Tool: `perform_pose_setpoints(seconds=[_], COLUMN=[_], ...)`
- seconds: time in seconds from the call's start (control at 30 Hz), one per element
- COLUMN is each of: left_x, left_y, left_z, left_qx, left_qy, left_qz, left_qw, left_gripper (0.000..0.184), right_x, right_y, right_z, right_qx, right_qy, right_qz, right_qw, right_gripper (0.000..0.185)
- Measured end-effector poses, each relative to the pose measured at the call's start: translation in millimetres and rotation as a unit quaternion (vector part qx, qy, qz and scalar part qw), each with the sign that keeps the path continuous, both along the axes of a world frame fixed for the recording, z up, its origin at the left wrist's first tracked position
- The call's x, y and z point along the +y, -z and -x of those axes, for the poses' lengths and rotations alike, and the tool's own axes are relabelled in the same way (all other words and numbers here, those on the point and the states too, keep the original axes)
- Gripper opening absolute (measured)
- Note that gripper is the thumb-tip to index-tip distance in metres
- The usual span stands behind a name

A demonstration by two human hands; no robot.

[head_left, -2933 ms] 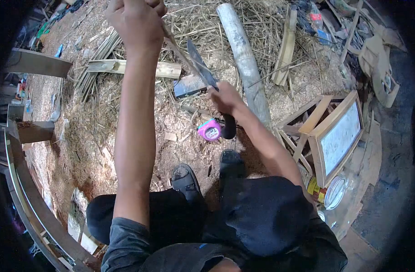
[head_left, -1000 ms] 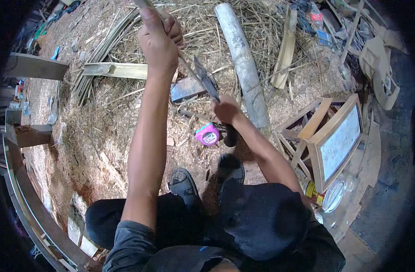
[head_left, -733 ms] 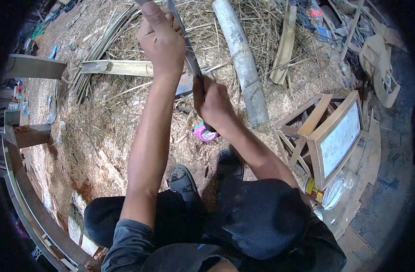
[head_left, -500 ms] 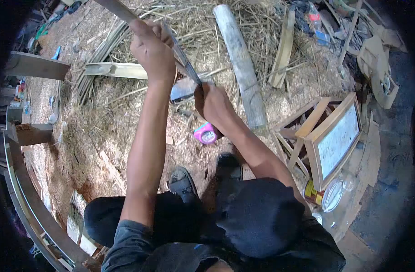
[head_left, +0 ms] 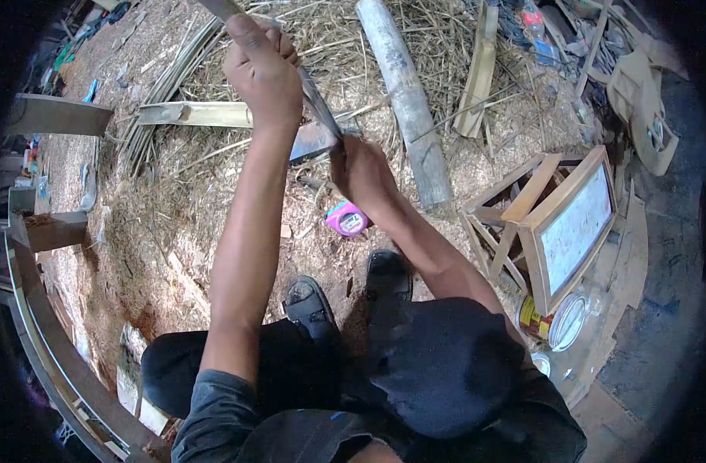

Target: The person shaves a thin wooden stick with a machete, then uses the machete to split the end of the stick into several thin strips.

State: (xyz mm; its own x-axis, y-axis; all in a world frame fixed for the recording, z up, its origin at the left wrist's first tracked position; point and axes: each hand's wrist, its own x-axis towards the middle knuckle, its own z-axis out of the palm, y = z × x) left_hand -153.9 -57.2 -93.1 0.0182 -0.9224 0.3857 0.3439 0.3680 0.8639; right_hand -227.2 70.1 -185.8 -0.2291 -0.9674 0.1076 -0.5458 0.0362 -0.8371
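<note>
My left hand [head_left: 264, 73] is closed around a flat bamboo strip [head_left: 220, 8], whose far end runs out of view at the top. My right hand [head_left: 362, 176], lower and to the right, is wrapped round the handle of a long knife [head_left: 320, 106]. The blade slants up and left towards my left hand, and its far end is partly hidden there. Whether the blade touches the strip I cannot tell. On the ground below the blade lies a blue-sided block [head_left: 310, 143]. A pink tape measure [head_left: 347, 219] lies just below my right hand.
A thick pole [head_left: 405, 100] and a split bamboo piece [head_left: 476, 77] lie ahead among shavings. Another split piece [head_left: 206, 114] is at left. A wooden frame with a white panel [head_left: 573, 231] stands at right, beside a jar [head_left: 567, 322]. Curved wood [head_left: 40, 309] borders the left.
My left hand has come slightly down, and the blade's upper end shows less beside it. My right hand stays closed on the knife. The whole view has shifted a little.
</note>
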Motion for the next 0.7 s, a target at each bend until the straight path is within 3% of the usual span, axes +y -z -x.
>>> perform_pose_setpoints(seconds=[0.03,0.07,0.13,0.17,0.2,0.27,0.33,0.37,0.4,0.47,0.5,0.57,0.67,0.7], left_x=[-1,-4,-9,-12,-17,-16,-9,-7,-5,-4,-3,-5,-4,-7], left_y=[1,0,-3,-1,0,2,-1,-1,-3,-2,-1,-3,4,3], left_z=[1,1,-4,-10,-12,-12,-6,-5,-3,0,3,5,-1,-1], left_qx=[0.011,0.019,0.02,0.02,0.025,0.025,0.032,0.034,0.038,0.031,0.021,0.015,0.011,0.021], left_qy=[-0.011,-0.021,-0.037,-0.033,-0.028,-0.011,-0.026,-0.033,-0.033,-0.005,-0.022,-0.025,-0.021,-0.017], left_qz=[-0.005,-0.007,0.001,-0.016,-0.025,-0.007,-0.003,-0.033,-0.027,-0.006,-0.012,-0.007,-0.011,-0.007], left_qw=[1.0,1.0,0.999,0.999,0.999,1.0,0.999,0.998,0.998,0.999,0.999,1.0,1.0,1.0], left_gripper=[0.059,0.06,0.06,0.06,0.06,0.06,0.06,0.059,0.059,0.059,0.058,0.058,0.059,0.059], right_x=[-6,-4,-21,-9,-9,-7,-8,-5,-7,-11,-4,-4,3,10], right_y=[44,49,41,38,6,-12,25,67,59,49,36,4,70,102], right_z=[4,8,10,8,13,5,2,9,15,17,13,11,12,25], right_qx=[0.094,0.004,-0.226,-0.34,-0.018,0.058,0.089,0.056,0.0,-0.094,-0.095,0.033,0.033,-0.003], right_qy=[-0.015,0.002,-0.041,0.05,-0.039,-0.039,-0.013,-0.057,-0.012,-0.016,-0.014,-0.016,0.009,-0.045], right_qz=[-0.048,-0.093,0.016,-0.105,-0.103,0.039,-0.027,0.016,-0.122,-0.177,-0.181,-0.02,-0.111,-0.06], right_qw=[0.994,0.996,0.973,0.933,0.994,0.997,0.996,0.997,0.992,0.98,0.979,0.999,0.993,0.997], right_gripper=[0.031,0.032,0.029,0.028,0.024,0.022,0.023,0.027,0.028,0.026,0.026,0.031,0.033,0.034])
